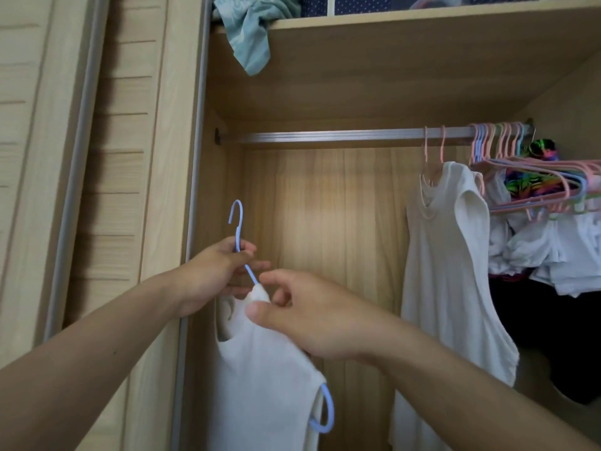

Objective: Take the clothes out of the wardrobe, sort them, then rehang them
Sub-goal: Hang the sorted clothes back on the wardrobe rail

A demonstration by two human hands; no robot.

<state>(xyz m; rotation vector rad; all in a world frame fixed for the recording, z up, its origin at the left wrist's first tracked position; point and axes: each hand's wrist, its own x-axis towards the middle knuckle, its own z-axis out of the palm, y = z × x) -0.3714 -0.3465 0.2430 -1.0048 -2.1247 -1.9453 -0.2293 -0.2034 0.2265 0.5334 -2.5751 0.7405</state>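
Rehanging — the left hand (pixel 221 268) grips the blue hanger (pixel 239 229), the right hand (pixel 309 315) pinches the white top (pixel 266 379) at its neck. Next, the hook must rise to the rail (pixel 325 136) above both hands.

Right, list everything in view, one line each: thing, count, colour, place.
blue hanger: one, blue, held low left, tilted
white top: one, white, on the blue hanger
rail: one, silver, across the wardrobe
white dress: one, white, hung right of centre on the rail
empty hangers: a bunch, pink, blue, green, far right
white clothes: a heap, white, far right
teal cloth: one, teal, draped off the top shelf
left hand: grips the hanger's neck
right hand: pinches the top's strap
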